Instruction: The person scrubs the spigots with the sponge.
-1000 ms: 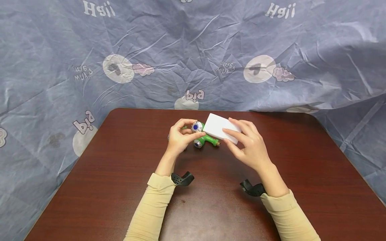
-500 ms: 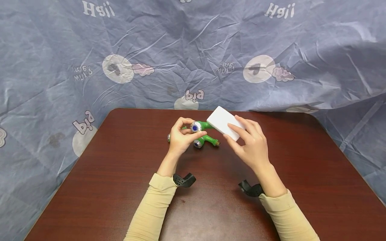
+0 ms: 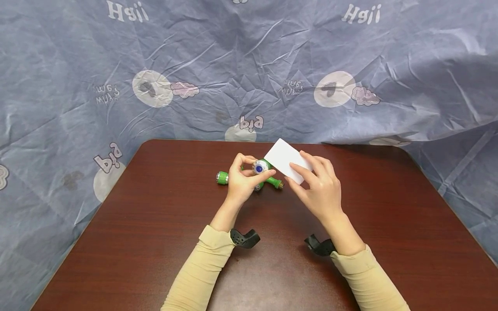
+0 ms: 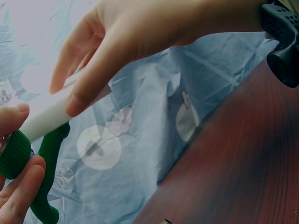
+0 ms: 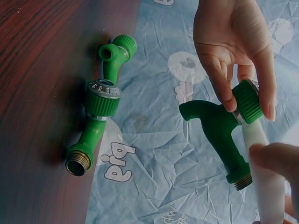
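Observation:
My left hand [image 3: 242,179] pinches the knob of a green tap [image 5: 217,123] between thumb and fingers. The tap is held above the table, its threaded brass end pointing down in the right wrist view. In my right hand [image 3: 320,185] is a white, block-shaped sponge [image 3: 285,159], gripped between thumb and fingers. Seen from the right wrist, the sponge [image 5: 268,186] runs alongside the tap's body, close by the knob. From the left wrist, the green ribbed knob [image 4: 16,154] shows at the sponge's end; part of the tap is hidden behind the sponge.
Two more green taps lie on the dark red-brown table [image 3: 155,207] beneath my left hand; one knob [image 3: 222,177] sticks out left and one threaded end [image 3: 277,183] right. A blue-grey printed cloth [image 3: 249,65] hangs behind the table.
My left hand has moved slightly right with the tap, uncovering a lying tap's knob. The sponge first went up and right, then came back a little down and left.

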